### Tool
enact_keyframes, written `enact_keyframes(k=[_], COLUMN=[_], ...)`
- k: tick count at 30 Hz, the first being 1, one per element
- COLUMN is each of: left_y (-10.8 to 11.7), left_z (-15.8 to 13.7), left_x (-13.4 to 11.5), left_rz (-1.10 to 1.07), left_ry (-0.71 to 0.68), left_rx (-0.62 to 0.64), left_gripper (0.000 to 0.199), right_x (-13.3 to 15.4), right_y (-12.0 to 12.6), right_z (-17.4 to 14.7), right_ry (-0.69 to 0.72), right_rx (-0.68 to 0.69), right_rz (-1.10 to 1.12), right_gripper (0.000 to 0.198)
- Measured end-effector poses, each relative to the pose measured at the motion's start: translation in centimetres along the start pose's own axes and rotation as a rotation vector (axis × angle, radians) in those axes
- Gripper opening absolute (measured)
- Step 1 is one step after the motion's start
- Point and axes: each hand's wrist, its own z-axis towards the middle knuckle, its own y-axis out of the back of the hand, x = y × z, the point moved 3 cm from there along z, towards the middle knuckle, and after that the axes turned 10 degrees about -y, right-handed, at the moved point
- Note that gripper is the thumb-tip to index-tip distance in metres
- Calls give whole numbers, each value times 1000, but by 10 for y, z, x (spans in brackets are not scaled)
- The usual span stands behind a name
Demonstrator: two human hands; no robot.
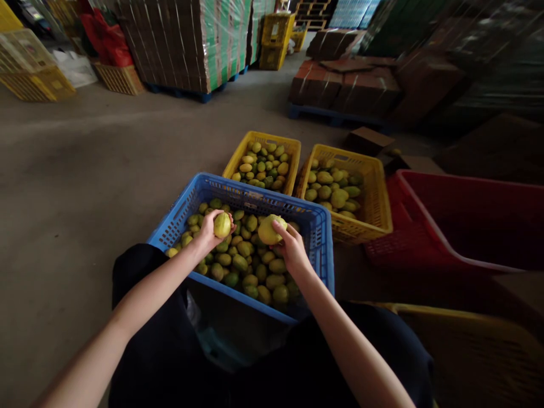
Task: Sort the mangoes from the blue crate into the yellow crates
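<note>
Fruit (pixel 222 225), small and yellow-green, gripped in the left hand (pixel 209 228), larger yellow fruit (pixel 270 230) held by the right hand (pixel 292 248), both above a blue crate (pixel 323 243), far edge bordered by yellow crates (pixel 374 195), room given by floor (pixel 89 181) at left.

A plastic-wrapped stack (pixel 182 45) stands on a blue pallet (pixel 206 97) near stacked yellow crates (pixel 276 35).

Fruit (pixel 270 231) you hold: smooth skin
Your blue crate (pixel 176 212): smooth plastic
Your trousers (pixel 161 357): dull cloth
Wrap (pixel 225 39) ahead of you: thin, shiny plastic
Floor (pixel 85 170) around you: dull
</note>
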Motion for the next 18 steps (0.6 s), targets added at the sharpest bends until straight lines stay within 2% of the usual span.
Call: enact_keyframes(k=[5,8,11,14,18], left_y=[0,1,2,1,-1], left_z=[-2,-2,-1,-5,-14], left_x=[4,9,14,17,20], left_rz=[-119,-189,-180,-124,-55], left_ry=[74,102,126,176,338], left_rx=[15,17,1,-4,79], left_gripper=[20,23,25,27,41], right_x=[-3,-6,-9,-10,-13], right_y=[-3,-9,-14,-13,-9], right_z=[1,1,0,-1,0], right_ry=[-52,-255,-463,-571,-643], right_rx=[81,181,265,255,212], right_rz=[71,192,287,398,502], right_gripper=[39,28,28,33,38])
